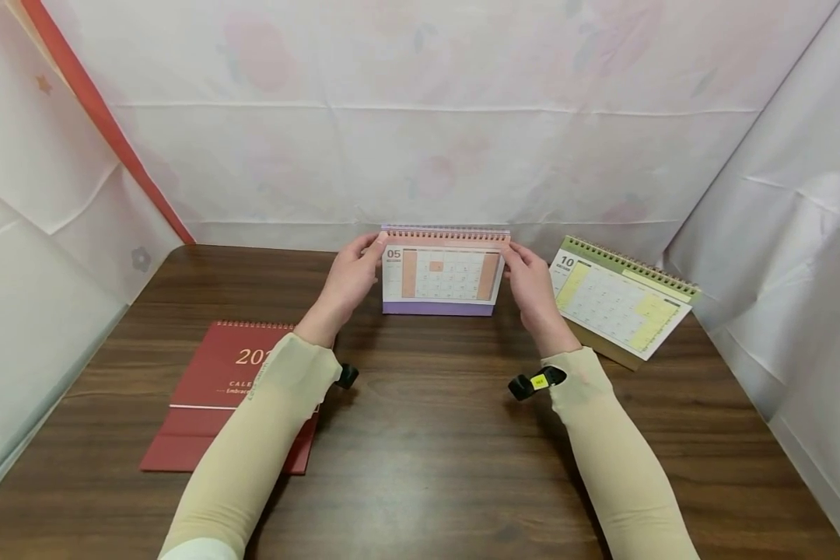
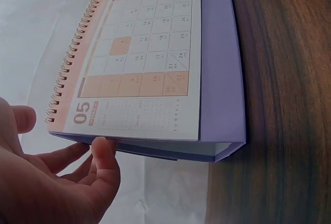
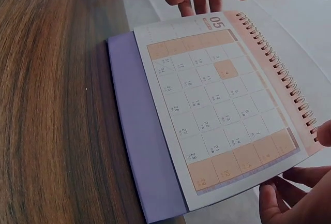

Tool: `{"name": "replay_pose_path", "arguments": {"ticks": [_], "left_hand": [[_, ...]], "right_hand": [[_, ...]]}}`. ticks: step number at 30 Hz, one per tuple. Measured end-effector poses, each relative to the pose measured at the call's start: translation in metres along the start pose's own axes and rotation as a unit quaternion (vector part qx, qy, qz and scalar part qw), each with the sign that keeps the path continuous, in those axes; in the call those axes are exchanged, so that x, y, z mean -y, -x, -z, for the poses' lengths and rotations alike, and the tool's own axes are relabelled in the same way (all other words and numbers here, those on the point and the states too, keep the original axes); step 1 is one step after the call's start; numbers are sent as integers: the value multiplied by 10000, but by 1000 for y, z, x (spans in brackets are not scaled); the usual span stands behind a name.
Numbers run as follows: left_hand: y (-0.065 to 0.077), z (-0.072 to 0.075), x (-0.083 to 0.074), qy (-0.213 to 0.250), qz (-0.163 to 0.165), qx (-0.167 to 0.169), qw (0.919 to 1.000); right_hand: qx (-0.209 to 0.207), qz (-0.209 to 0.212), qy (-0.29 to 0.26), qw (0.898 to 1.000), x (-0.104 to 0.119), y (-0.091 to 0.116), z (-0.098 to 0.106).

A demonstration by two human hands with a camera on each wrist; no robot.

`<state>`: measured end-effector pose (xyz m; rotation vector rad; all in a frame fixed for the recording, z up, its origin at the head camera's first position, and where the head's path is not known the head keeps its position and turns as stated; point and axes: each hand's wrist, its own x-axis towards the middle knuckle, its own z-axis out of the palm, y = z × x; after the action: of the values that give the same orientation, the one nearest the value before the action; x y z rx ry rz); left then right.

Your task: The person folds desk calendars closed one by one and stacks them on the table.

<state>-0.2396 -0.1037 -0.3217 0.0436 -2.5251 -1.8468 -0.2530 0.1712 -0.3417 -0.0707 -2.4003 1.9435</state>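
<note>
A desk calendar [image 1: 444, 272] with a purple stand, spiral top and page "05" stands upright at the table's back. My left hand [image 1: 353, 276] is at its left side; in the left wrist view the thumb [image 2: 23, 119] is apart from the page and loosely bent fingers lie at and behind the edge. At the opposite side is my right hand [image 1: 532, 292], with fingers [image 3: 271, 200] by the side edge and the thumb near the spiral's end. Parts of both hands' fingers are hidden behind the calendar.
To the right, a green-topped calendar [image 1: 619, 299] showing "10" stands at an angle. A red calendar [image 1: 217, 373] is at front left, partly covered by my left sleeve. White patterned cloth [image 1: 420, 148] hangs behind and beside the brown wooden table [image 1: 420, 467].
</note>
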Motion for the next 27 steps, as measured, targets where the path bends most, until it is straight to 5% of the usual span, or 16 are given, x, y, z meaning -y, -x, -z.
{"name": "replay_pose_path", "arguments": {"ticks": [11,21,27], "left_hand": [[3,0,3,270,-95,-29,9996],[5,1,4,464,-74,-692,9965],[3,2,2,637,-154,-797,9947]], "right_hand": [[-327,195,-465,9982,4,3,-1],[-596,617,-757,9934,5,3,-2],[-531,734,-1301,9874,7,1,0]]}}
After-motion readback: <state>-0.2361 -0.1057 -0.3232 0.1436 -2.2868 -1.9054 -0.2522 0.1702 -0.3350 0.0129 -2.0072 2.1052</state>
